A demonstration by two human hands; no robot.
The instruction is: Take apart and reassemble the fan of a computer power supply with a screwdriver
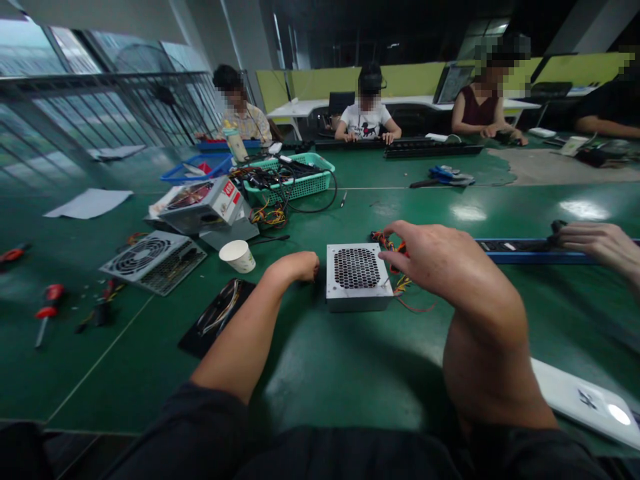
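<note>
The metal box (357, 272) sits before you on the table (320, 367). Your left hand (300, 267) curls beside it; whether it pinches anything, I can't tell. Your right hand (435, 257) spreads thumb and forefinger near the wires (401, 285), which could snag if tugged.

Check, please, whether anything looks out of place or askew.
The paper cup looks out of place, because a spill could reach the grey fan unit beside it. The red-labelled box sits askew on the lower box. The central perforated box looks undamaged.
</note>
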